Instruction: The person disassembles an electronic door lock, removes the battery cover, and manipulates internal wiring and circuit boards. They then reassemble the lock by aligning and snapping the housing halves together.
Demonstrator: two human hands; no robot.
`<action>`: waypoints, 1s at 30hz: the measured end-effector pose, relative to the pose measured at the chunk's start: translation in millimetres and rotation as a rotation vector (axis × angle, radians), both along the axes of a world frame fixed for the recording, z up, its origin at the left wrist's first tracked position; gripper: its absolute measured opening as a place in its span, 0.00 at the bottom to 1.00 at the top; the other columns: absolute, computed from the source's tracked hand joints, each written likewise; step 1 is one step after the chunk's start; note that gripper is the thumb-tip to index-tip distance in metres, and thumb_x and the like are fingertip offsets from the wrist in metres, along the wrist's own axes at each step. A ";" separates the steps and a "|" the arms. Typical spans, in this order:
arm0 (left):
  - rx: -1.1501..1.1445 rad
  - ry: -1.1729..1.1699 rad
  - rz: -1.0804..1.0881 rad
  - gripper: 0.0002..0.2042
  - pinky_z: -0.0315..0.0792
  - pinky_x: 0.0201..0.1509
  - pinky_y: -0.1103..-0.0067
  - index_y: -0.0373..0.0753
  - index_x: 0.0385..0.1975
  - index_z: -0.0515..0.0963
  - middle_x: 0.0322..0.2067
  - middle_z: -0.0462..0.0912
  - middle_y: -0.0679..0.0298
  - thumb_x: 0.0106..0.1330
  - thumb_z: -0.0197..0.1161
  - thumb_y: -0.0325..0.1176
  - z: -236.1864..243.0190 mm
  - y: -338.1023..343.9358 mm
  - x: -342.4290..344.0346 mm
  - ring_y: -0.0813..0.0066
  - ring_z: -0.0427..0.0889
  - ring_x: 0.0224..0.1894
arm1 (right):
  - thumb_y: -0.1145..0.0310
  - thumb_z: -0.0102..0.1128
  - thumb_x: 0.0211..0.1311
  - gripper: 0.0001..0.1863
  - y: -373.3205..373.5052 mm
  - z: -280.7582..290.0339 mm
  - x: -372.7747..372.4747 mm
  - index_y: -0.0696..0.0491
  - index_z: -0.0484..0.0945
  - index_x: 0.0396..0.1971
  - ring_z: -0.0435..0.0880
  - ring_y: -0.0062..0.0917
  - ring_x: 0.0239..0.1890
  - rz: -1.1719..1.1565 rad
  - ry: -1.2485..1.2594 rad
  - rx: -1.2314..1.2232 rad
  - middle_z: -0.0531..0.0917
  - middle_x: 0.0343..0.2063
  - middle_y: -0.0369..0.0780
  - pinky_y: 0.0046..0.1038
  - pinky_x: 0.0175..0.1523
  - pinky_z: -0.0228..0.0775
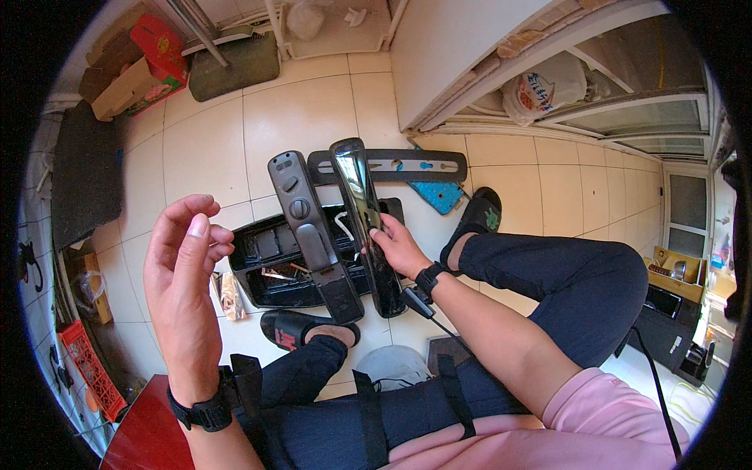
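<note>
My right hand (397, 249) grips a long glossy black door lock panel (362, 205) near its middle, fingers hidden behind its edge. The panel stands tilted over a black tool tray (258, 244). Beside it, a matte dark grey door lock panel (300, 210) with a round knob and a handle rests across the tray. My left hand (184, 266) is raised left of the tray, fingers loosely curled and apart, holding nothing visible. Behind the panels lies a long dark grey plate (439, 165) with a pale slotted strip, partly over a blue perforated piece (439, 196).
A crumpled wrapper (231, 296) lies left of the tray. My feet in black slippers (479, 211) flank the work. Further off are a dustpan (235, 66), a red box (159, 47), a red crate (90, 368) and a dark red surface (149, 431). A white bag (540, 90) stands at the right.
</note>
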State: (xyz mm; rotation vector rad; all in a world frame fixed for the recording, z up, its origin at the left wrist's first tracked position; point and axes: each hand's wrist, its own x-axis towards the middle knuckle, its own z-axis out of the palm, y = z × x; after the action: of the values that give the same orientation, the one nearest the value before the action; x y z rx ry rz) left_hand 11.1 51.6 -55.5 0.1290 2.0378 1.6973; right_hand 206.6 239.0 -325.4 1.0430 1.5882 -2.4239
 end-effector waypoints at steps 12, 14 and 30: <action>0.025 0.000 0.001 0.15 0.75 0.50 0.81 0.34 0.53 0.77 0.48 0.80 0.60 0.76 0.58 0.38 -0.4 0.5 0.6 0.79 0.80 0.43 | 0.60 0.47 0.80 0.15 10.5 12.2 -18.7 0.58 0.70 0.51 0.86 0.26 0.34 -0.003 -0.111 -0.104 0.83 0.36 0.42 0.28 0.42 0.80; 0.020 0.003 0.003 0.16 0.75 0.51 0.80 0.34 0.53 0.77 0.47 0.81 0.60 0.75 0.60 0.39 -0.4 1.1 0.6 0.79 0.81 0.43 | 0.60 0.47 0.80 0.15 8.5 12.5 -19.8 0.58 0.70 0.51 0.86 0.25 0.33 0.004 -0.120 -0.043 0.83 0.35 0.41 0.28 0.42 0.80; 0.033 -0.009 0.008 0.16 0.75 0.50 0.80 0.34 0.54 0.76 0.49 0.80 0.59 0.75 0.59 0.38 -1.1 -1.1 -0.6 0.79 0.81 0.43 | 0.58 0.54 0.77 0.19 3.4 1.7 -15.6 0.61 0.71 0.51 0.85 0.23 0.28 -0.012 -0.080 0.042 0.83 0.32 0.40 0.24 0.34 0.78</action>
State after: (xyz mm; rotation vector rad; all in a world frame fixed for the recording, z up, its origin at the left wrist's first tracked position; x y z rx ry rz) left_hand 10.5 50.5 -56.7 0.1245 2.0074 1.7333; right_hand 191.1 242.4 -323.7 1.1436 1.6184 -2.3344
